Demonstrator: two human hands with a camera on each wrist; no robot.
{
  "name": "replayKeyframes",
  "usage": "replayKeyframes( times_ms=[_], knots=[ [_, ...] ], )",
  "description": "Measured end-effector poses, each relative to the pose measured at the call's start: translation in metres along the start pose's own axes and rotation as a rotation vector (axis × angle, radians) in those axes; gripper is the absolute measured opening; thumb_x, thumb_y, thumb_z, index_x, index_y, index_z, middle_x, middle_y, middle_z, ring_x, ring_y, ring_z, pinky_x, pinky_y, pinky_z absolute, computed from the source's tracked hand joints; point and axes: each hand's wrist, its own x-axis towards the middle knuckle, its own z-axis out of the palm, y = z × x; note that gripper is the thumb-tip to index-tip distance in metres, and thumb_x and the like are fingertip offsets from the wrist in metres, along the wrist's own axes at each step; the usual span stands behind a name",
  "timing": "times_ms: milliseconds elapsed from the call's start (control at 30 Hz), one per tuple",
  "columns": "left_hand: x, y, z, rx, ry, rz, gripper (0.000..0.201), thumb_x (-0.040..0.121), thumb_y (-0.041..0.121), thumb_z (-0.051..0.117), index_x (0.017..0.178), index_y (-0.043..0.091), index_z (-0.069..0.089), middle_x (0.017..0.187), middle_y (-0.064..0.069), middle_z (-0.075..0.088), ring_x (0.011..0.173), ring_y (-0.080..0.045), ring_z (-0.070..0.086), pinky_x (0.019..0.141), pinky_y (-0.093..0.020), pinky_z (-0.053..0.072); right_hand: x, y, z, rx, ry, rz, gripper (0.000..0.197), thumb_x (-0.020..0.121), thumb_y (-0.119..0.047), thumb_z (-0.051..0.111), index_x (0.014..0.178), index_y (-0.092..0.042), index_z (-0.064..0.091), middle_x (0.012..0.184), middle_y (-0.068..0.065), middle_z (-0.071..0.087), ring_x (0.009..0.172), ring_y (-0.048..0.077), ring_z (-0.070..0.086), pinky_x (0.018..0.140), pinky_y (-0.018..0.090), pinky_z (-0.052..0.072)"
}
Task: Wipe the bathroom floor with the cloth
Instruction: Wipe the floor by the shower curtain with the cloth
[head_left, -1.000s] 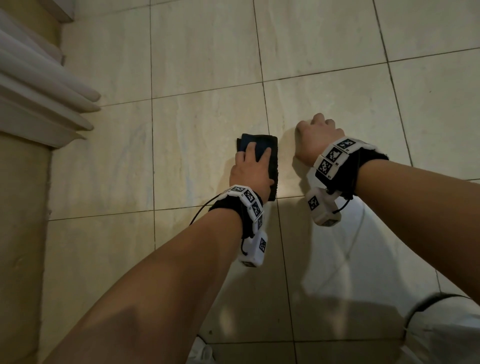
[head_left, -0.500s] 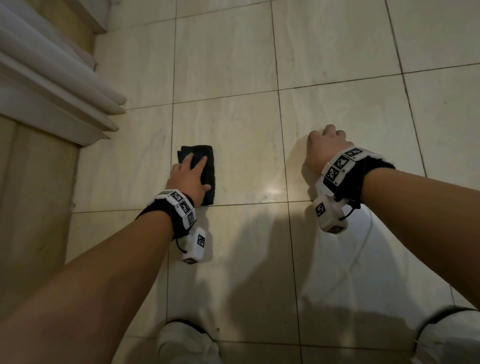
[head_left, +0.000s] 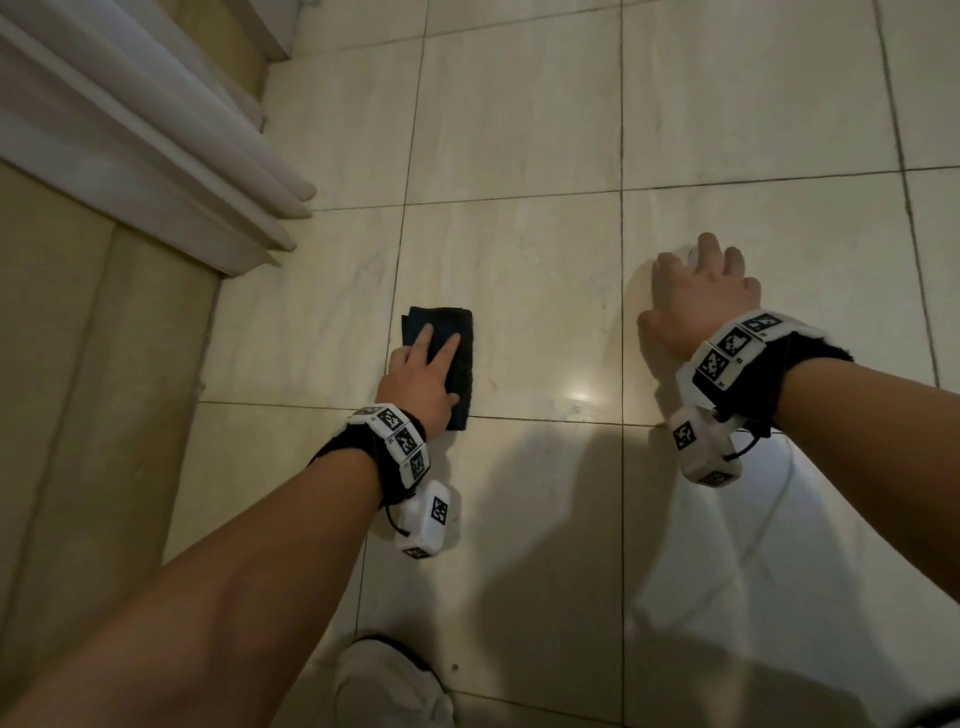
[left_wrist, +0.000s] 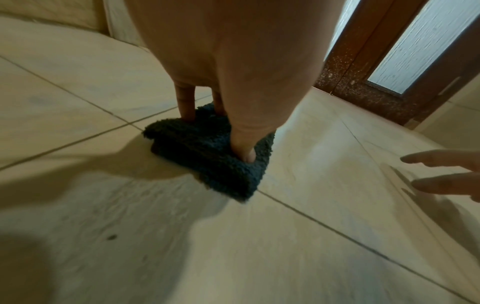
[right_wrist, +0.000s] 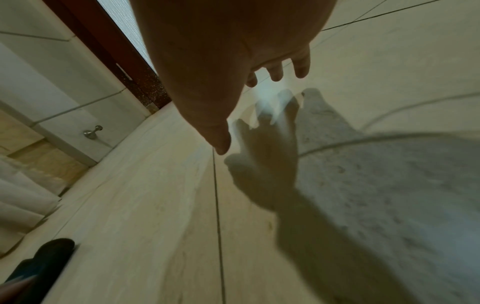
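On the tiled bathroom floor (head_left: 519, 291), a folded dark cloth (head_left: 457, 358) of fleecy pile lies flat, its near edge across a grout line. The left hand (head_left: 418, 387) rests on top of the cloth with straight fingers (left_wrist: 187, 107) pressing down into the pile; the thumb, seen in the left wrist view, also bears on the fabric near its right edge. Nothing is gripped: the hand lies flat on the cloth, fingers extended. The right hand (head_left: 698, 299) is well apart from the cloth, to its right on the adjoining tile, palm down with fingers spread and straight, holding nothing; the right wrist view shows the fingertips (right_wrist: 276, 75) just above or at the tile surface, and contact cannot be confirmed. Both wrists carry black bands with white marker blocks. White ribbed moulding (head_left: 145, 135) runs along the upper left over a beige wall. A brown door frame (left_wrist: 363, 67) with frosted glass stands beyond the cloth, and a metal doorstop (right_wrist: 93, 131) is fixed low on the wall. A white-clad knee (head_left: 389, 686) shows at the bottom edge.
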Motion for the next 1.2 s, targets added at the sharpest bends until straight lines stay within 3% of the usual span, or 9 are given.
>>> replayKeyframes(
  times_ms=[333, 767, 1000, 1200],
  knots=[
    [0.036, -0.014, -0.013, 0.013, -0.001, 0.010, 0.082, 0.094, 0.031, 0.061, 0.155, 0.040, 0.007, 0.164, 0.006, -0.006, 0.143, -0.026, 0.015, 0.109, -0.043, 0.038, 0.040, -0.009, -0.011, 0.063, -0.011, 0.039, 0.079, 0.086, -0.053, 0.062, 0.150, -0.030, 0.022, 0.162, 0.011, 0.005, 0.147, 0.042, 0.007, 0.114, 0.062, 0.021],
    [0.136, 0.000, -0.074, 0.002, 0.025, 0.006, 0.077, 0.096, 0.036, 0.058, 0.154, 0.042, 0.008, 0.165, 0.006, -0.003, 0.143, -0.030, 0.012, 0.112, -0.045, 0.033, 0.049, -0.008, 0.001, 0.116, -0.084, 0.058, 0.078, 0.093, -0.051, 0.056, 0.154, -0.034, 0.011, 0.164, 0.010, -0.012, 0.149, 0.039, -0.012, 0.118, 0.062, 0.002],
    [0.161, 0.029, -0.088, 0.019, 0.048, 0.024, 0.077, 0.096, 0.037, 0.059, 0.155, 0.041, 0.010, 0.165, 0.003, 0.000, 0.143, -0.034, 0.012, 0.113, -0.047, 0.032, 0.050, -0.006, 0.003, 0.129, -0.118, 0.052, 0.084, 0.093, -0.055, 0.053, 0.156, -0.035, 0.001, 0.163, 0.009, -0.019, 0.148, 0.038, -0.018, 0.118, 0.062, -0.002],
    [0.171, 0.094, -0.091, 0.065, 0.055, 0.143, 0.078, 0.094, 0.041, 0.060, 0.154, 0.042, 0.010, 0.164, 0.001, 0.000, 0.144, -0.036, 0.011, 0.112, -0.051, 0.033, 0.051, -0.005, 0.004, 0.148, -0.117, 0.039, 0.083, 0.093, -0.055, 0.054, 0.155, -0.036, 0.003, 0.163, 0.007, -0.020, 0.148, 0.038, -0.019, 0.118, 0.062, -0.003]
  ],
)
